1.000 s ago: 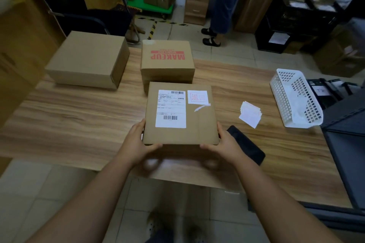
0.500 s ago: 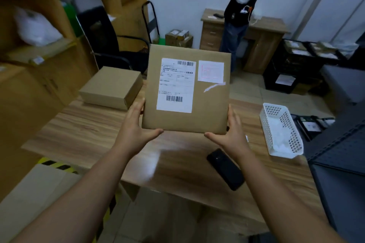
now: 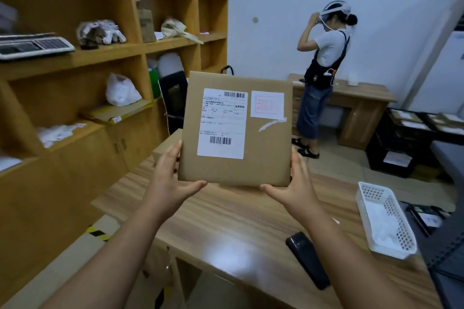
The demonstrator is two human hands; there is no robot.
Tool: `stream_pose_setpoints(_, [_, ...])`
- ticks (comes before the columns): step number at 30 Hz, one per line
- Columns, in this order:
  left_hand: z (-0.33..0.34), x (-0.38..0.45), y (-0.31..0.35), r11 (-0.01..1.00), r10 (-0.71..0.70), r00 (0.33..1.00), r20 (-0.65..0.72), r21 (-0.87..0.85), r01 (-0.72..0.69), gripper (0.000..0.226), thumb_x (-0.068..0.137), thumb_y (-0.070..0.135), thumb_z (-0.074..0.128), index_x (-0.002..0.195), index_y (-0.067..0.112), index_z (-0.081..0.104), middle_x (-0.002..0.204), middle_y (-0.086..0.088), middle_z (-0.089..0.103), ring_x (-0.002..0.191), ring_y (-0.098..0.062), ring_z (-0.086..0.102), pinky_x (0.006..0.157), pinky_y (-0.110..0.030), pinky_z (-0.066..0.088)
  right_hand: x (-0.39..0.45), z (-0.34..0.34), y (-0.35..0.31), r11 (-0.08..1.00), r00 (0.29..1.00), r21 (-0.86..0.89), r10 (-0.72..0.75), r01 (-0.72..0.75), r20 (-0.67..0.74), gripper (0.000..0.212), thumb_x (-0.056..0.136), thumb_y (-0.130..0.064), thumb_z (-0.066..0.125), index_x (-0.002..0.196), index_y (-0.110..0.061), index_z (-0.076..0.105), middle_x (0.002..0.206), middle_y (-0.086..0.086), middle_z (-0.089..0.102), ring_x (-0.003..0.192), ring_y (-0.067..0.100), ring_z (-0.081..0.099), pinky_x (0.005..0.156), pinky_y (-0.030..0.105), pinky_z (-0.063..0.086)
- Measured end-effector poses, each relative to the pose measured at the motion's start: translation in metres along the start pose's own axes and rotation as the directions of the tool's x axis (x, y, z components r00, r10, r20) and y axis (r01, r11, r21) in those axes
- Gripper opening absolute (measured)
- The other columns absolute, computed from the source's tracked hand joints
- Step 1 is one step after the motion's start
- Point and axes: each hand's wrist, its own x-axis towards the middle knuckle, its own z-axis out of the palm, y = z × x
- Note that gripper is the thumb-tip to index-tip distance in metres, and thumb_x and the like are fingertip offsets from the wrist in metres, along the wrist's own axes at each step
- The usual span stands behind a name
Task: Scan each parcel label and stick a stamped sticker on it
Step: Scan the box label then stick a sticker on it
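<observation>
Wooden shelves (image 3: 108, 50) fill the left of the frame, with a wood-grain counter (image 3: 238, 231) running across the lower middle. Dead centre, the parcel (image 3: 236, 130) is held upright above the counter, label side to the camera: white shipping label (image 3: 222, 123) on its left, red stamped sticker (image 3: 267, 105) upper right. Left hand (image 3: 170, 183) and right hand (image 3: 295, 183) each have their grip clamped on a lower corner, thumbs underneath. Lower right: a black phone (image 3: 307, 258) and a white basket (image 3: 384, 221).
</observation>
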Motion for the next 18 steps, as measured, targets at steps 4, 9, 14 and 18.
stream_pose_setpoints(4, [-0.067, -0.015, -0.014, 0.999, -0.007, 0.997, -0.074, 0.045, 0.010, 0.107, 0.063, 0.025, 0.092, 0.151, 0.027, 0.030, 0.140, 0.017, 0.037, 0.111, 0.001, 0.046, 0.091, -0.017, 0.042, 0.004, 0.043, -0.049, 0.999, 0.994, -0.007, -0.044, 0.045, 0.095, 0.119, 0.067, -0.033, 0.088, 0.157, -0.027, 0.010, 0.145, -0.019, 0.022, 0.139, 0.004, 0.027, 0.118, 0.032, 0.027])
stream_pose_setpoints(9, [-0.180, -0.064, -0.050, 0.983, -0.111, 0.968, -0.226, 0.118, 0.140, 0.108, 0.064, 0.029, 0.091, 0.152, 0.026, 0.029, 0.145, 0.013, 0.036, 0.118, -0.002, 0.043, 0.099, -0.026, 0.044, -0.008, 0.140, -0.124, 0.993, 0.956, 0.028, -0.121, 0.118, 0.267, 0.119, 0.069, -0.036, 0.087, 0.157, -0.029, 0.007, 0.149, -0.015, 0.022, 0.134, -0.001, 0.024, 0.113, 0.022, 0.022])
stream_pose_setpoints(14, [-0.302, -0.157, -0.089, 0.913, -0.254, 0.866, -0.431, 0.188, 0.362, 0.107, 0.065, 0.034, 0.090, 0.152, 0.027, 0.027, 0.146, 0.011, 0.034, 0.125, -0.011, 0.043, 0.106, -0.038, 0.045, -0.038, 0.272, -0.203, 0.976, 0.821, 0.112, -0.217, 0.186, 0.529, 0.119, 0.072, -0.045, 0.083, 0.157, -0.034, 0.000, 0.153, -0.018, 0.019, 0.137, 0.005, 0.025, 0.113, 0.031, 0.027])
stream_pose_setpoints(18, [-0.395, -0.262, -0.106, 0.787, -0.363, 0.679, -0.639, 0.181, 0.590, 0.106, 0.067, 0.039, 0.087, 0.152, 0.030, 0.024, 0.149, 0.010, 0.031, 0.129, -0.010, 0.039, 0.109, -0.039, 0.042, -0.093, 0.390, -0.278, 0.941, 0.626, 0.220, -0.336, 0.258, 0.704, 0.121, 0.070, -0.047, 0.084, 0.157, -0.032, 0.002, 0.156, -0.016, 0.017, 0.140, 0.007, 0.024, 0.116, 0.031, 0.026])
